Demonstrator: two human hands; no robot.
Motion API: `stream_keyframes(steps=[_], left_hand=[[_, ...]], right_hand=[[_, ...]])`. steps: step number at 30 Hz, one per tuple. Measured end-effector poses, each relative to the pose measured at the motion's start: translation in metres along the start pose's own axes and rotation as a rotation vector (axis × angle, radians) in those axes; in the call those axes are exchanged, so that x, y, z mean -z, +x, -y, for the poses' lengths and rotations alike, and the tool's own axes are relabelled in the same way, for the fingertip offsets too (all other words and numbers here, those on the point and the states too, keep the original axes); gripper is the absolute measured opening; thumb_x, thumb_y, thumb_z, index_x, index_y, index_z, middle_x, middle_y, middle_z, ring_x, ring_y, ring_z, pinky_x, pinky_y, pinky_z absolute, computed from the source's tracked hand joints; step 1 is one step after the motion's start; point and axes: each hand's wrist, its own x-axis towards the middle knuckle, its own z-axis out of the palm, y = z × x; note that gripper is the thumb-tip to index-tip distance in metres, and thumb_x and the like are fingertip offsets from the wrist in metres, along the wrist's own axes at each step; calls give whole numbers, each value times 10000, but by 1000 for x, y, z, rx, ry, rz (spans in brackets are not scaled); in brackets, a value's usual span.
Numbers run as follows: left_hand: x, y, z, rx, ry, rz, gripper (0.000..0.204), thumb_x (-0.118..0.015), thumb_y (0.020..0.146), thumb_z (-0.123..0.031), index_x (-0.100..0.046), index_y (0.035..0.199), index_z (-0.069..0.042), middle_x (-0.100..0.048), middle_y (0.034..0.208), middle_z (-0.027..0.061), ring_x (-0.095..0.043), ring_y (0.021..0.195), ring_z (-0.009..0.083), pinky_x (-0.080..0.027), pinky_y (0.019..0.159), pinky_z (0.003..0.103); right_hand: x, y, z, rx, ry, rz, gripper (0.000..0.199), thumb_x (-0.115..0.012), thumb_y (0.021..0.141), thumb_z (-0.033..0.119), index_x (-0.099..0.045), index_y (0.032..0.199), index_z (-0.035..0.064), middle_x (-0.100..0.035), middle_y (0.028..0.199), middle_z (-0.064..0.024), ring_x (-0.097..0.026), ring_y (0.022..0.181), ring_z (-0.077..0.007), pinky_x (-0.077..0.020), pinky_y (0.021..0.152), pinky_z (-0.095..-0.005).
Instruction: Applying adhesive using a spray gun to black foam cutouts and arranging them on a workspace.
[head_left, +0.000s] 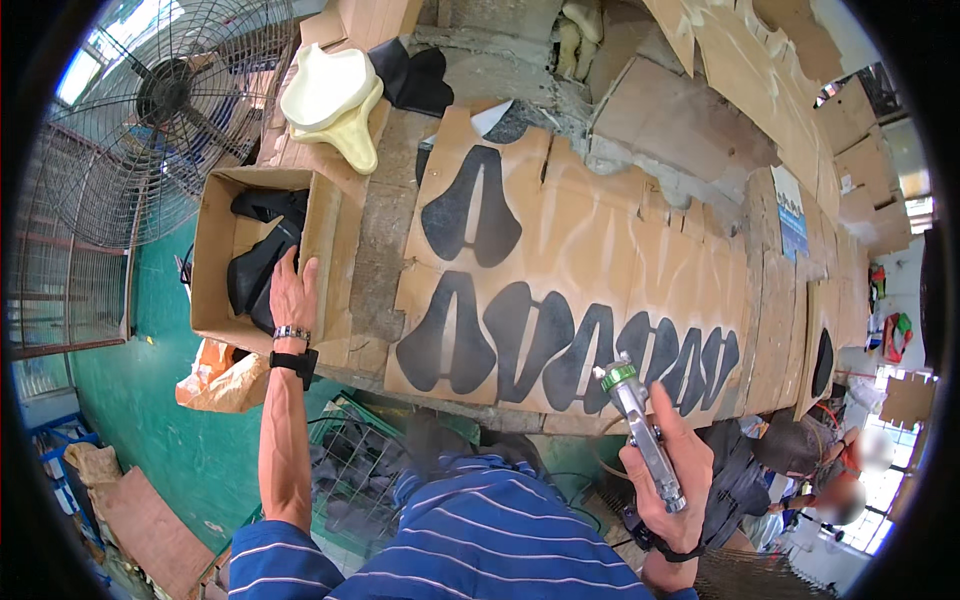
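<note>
My left hand (288, 295) reaches over the near right side of a cardboard box (325, 225), its fingers outstretched against black, saddle-shaped pieces (262, 265) inside. The fingertips are partly lost against the dark material. In my right hand (680, 455) is a metal spray gun (640, 420) with a green ring near its nozzle, held above the near right edge of the workbench. Flat black notched cutouts (447, 345) lie in a row on a brown cardboard sheet (600, 240), with another cutout (470, 210) above the row at the left.
Cream saddle-shaped forms (330, 90) and a black piece (410, 80) lie behind the box. A large caged fan (165, 95) stands at far left. A wire basket of dark scraps (355, 475) sits below the bench. Another person (800, 445) is at far right.
</note>
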Motion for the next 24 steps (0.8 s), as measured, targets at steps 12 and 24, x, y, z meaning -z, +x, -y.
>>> stream_keyframes(steps=[12, 24], left_hand=[[-2, 0, 4, -12, -12, -8, 593, -547, 1040, -456, -537, 1431, -10, -604, 1365, 248, -569, 1262, 418, -458, 1066, 469], [-2, 1, 5, -31, 22, -32, 565, -574, 1032, -420, -552, 1412, -3, -630, 1314, 245, -576, 1250, 419, -458, 1066, 480]], right_hand=[[-6, 10, 7, 64, 35, 106, 627, -763, 823, -14, -584, 1422, -49, -732, 1059, -191, -714, 880, -262, -540, 806, -322], [-5, 9, 2, -41, 49, -36, 647, -806, 809, 66, -601, 1413, -44, -706, 952, -172, -623, 746, -221, -512, 721, -324]])
